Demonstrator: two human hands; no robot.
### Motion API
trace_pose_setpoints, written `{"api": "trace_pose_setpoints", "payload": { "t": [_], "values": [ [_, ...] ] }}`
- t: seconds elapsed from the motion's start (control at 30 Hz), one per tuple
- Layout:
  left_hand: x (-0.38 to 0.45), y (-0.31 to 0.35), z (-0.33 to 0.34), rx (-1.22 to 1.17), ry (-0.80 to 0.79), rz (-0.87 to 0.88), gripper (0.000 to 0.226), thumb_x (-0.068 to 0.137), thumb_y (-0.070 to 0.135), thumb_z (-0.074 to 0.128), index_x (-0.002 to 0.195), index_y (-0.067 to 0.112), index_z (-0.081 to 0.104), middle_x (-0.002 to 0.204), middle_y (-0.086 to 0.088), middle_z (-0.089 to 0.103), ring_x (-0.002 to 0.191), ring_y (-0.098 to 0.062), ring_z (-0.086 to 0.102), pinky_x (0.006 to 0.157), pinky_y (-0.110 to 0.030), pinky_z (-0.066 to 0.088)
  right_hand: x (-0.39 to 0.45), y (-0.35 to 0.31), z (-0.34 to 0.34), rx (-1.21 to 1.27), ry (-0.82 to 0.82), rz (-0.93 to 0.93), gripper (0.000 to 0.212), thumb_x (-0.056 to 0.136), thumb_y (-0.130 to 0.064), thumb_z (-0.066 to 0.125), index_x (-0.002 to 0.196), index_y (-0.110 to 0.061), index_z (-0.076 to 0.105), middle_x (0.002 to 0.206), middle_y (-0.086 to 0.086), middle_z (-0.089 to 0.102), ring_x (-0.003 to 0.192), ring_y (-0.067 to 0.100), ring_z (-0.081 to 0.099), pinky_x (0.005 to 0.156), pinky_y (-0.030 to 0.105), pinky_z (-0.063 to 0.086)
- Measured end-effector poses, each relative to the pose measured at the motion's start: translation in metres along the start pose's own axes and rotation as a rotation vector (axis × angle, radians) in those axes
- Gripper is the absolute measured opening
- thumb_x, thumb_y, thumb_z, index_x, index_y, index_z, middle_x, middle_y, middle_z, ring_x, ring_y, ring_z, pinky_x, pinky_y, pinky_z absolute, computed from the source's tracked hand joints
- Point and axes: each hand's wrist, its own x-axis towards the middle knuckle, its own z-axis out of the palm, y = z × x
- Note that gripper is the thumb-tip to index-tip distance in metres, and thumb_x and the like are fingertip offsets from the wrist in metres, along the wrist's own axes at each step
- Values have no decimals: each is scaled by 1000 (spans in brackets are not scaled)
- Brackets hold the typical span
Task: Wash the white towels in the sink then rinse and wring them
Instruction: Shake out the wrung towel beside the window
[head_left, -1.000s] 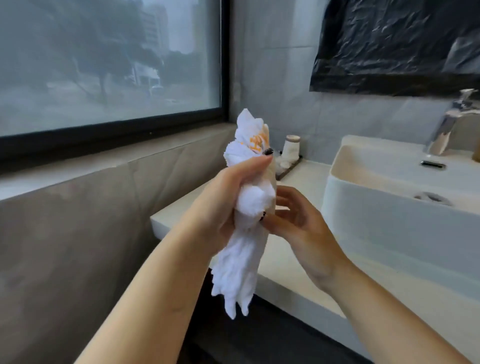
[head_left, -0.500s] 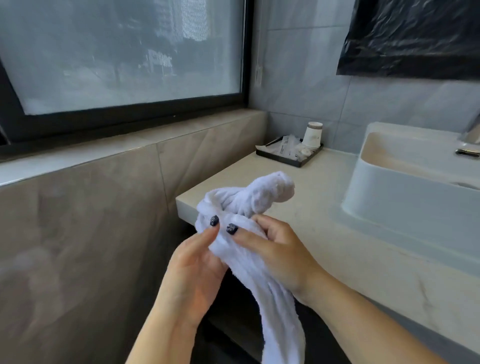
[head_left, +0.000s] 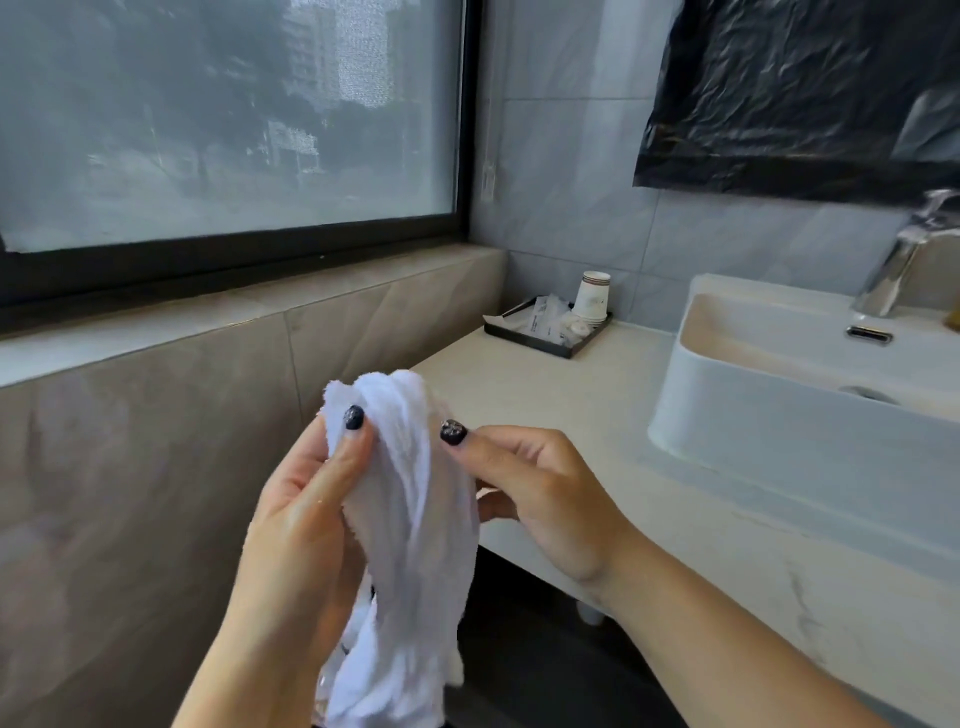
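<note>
Head view, item by item.

Towel (head_left: 415, 519): white, bunched into a loose rope, hanging upright between our two hands, out past the front-left corner of the counter (head_left: 561, 384) and well apart from the sink (head_left: 779, 415). We judge it is held off the counter so that it hangs free while we sort out its folds.

Left hand (head_left: 306, 519): thumb pressed on the towel's upper left edge, fingers curled behind the cloth; it carries the weight.

Right hand (head_left: 540, 493): thumb tip at the towel's right fold, fingers curled, partly hidden behind the cloth. It appears to pinch that fold, though we cannot tell how firmly. We take the paired grip as a hold for spreading or twisting.

Sink: white basin on the counter's right part, tap (head_left: 898, 265) at its back edge; no water visibly running.

Tray (head_left: 545, 332): dark, at the counter's back-left corner, holding a paper cup (head_left: 592, 293) and wrapped sachets, clear of the sink.

Window (head_left: 228, 114): frosted, above the ledge to the left.
</note>
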Motion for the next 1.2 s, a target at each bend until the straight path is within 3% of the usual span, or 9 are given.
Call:
{"api": "trace_pose_setpoints", "payload": {
  "t": [0.13, 0.37, 0.5, 0.6, 0.7, 0.9, 0.97, 1.07, 1.2],
  "values": [
    [-6, -1, -5, 144, -19, 24, 27, 85, 30, 54, 90, 20, 78, 89, -10, 74, 79, -19, 71, 64, -24, 57, 7, 9, 9, 38, -13, 205, 69, 65, -69, 66, 113, -20, 66, 108, 7, 71, 99, 33, 67, 83, 46, 54],
    [-6, -12, -15, 312, -56, -25, 25, 89, 26, 57, 98, 11, 76, 95, -14, 75, 89, -26, 73, 71, -25, 56, 6, 18, 10, -95, -50, 235, 56, 71, -70, 63, 105, -26, 73, 105, -5, 73, 107, 15, 66, 102, 43, 48],
    [-7, -16, -16, 344, -23, -24, 26, 86, 30, 62, 90, 9, 76, 88, -19, 73, 83, -21, 71, 69, -27, 54, 5, 22, 2, -141, 7, 189, 27, 92, -39, 61, 89, -16, 76, 90, 6, 74, 92, 17, 67, 93, 44, 51],
    [-4, -20, -16, 394, 57, -16, 33, 86, 39, 68, 87, 7, 75, 94, -28, 68, 82, -27, 64, 76, -42, 50, 6, 22, 0, -225, 109, 125, 46, 77, -47, 61, 81, -2, 68, 75, 19, 61, 72, 20, 54, 76, 48, 49],
    [-3, -21, -12, 390, 111, -5, 33, 82, 40, 64, 85, 9, 76, 92, -24, 70, 81, -26, 65, 76, -43, 51, 7, 20, 2, -264, 197, 70, 46, 85, -36, 58, 79, 9, 53, 66, 10, 41, 65, 19, 37, 64, 36, 34],
    [3, -11, -15, 220, -22, 8, 40, 87, 28, 65, 89, -12, 64, 84, -19, 61, 79, -30, 57, 72, -39, 49, 16, 6, -6, -128, 293, 50, 44, 77, -38, 50, 89, 4, 57, 73, 11, 51, 70, 21, 44, 67, 39, 37],
    [4, -4, -11, 216, -134, 28, 23, 79, 11, 57, 85, -3, 74, 86, -22, 67, 83, -28, 63, 76, -34, 53, 17, -6, -14, -30, 298, 77, 32, 76, -39, 54, 84, -9, 61, 78, 7, 52, 74, 20, 46, 71, 39, 37],
    [5, 5, 7, 441, -290, 153, 53, 78, -19, 39, 74, 15, 79, 77, 0, 73, 79, -9, 66, 77, -21, 52, 15, -24, -23, 13, 221, 112, 37, 70, -49, 66, 90, -19, 59, 87, 0, 60, 81, 17, 54, 77, 37, 41],
    [9, 14, 33, 771, -225, 448, 38, 78, -4, 58, 71, 29, 77, 67, 16, 70, 68, 4, 64, 65, -15, 50, 10, -42, -32, -108, 216, 61, 40, 62, -35, 75, 96, -18, 61, 99, 2, 72, 97, 18, 68, 86, 37, 53]
  ]
}}
